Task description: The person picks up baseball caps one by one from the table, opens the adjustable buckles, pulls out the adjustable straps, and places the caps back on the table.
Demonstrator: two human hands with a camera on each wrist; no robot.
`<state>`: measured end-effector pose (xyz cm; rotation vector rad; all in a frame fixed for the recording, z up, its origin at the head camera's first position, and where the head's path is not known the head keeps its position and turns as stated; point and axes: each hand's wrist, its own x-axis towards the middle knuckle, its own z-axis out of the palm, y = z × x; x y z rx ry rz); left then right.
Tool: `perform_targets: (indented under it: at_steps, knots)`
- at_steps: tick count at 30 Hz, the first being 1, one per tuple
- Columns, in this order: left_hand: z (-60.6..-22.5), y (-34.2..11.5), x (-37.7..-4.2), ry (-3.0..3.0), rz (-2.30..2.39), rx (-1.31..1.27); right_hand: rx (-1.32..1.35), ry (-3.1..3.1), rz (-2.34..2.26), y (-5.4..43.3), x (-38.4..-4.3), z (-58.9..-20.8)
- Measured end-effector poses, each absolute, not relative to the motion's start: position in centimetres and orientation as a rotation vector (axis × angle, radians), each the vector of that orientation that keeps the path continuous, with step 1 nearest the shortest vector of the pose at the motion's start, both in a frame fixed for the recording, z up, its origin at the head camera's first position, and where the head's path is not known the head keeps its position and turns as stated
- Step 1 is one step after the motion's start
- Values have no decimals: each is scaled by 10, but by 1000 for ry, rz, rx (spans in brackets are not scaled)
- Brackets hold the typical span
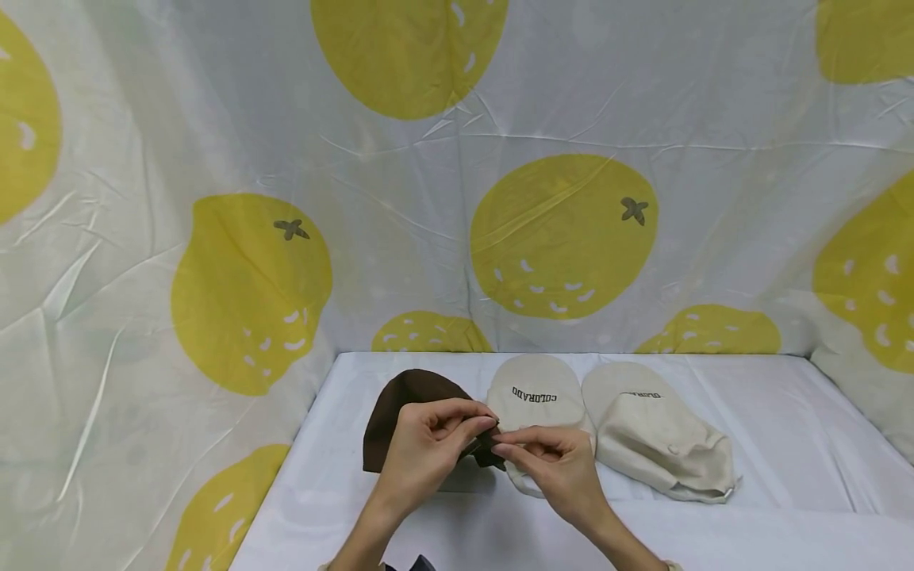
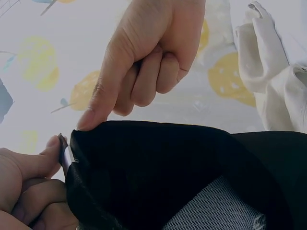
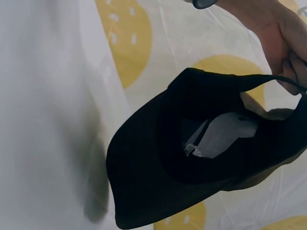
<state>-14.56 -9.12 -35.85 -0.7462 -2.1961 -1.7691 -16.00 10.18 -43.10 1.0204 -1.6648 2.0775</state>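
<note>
A dark brown cap (image 1: 410,400) is held up between both hands, over the white table. My left hand (image 1: 424,456) pinches the cap's strap at the back with thumb and fingertips. Close beside it, my right hand (image 1: 560,468) pinches the strap's other side between thumb and index finger. A small shiny buckle (image 2: 70,155) shows at the edge of the cap in the left wrist view. In the right wrist view the brim (image 3: 136,158) points down to the left, and the cap's opening shows a pale lining (image 3: 223,134).
Two cream caps lie on the table (image 1: 321,444) behind and to the right of the hands: one cap (image 1: 539,381) lettered COLORADO, another cap (image 1: 657,428) with its crown crumpled. A lemon-print cloth (image 1: 400,206) hangs behind and at the sides.
</note>
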Motion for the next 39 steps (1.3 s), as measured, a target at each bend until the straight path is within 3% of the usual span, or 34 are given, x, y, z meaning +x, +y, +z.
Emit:
perform_targets:
  at_steps: [13, 39]
  knots:
    - [-355, -90, -145, -1971, -1798, -855, 990, -1601, 1811, 100, -155, -427]
    - [-354, -97, -147, -1685, -2054, -465, 942, -1601, 1709, 99, -155, -427]
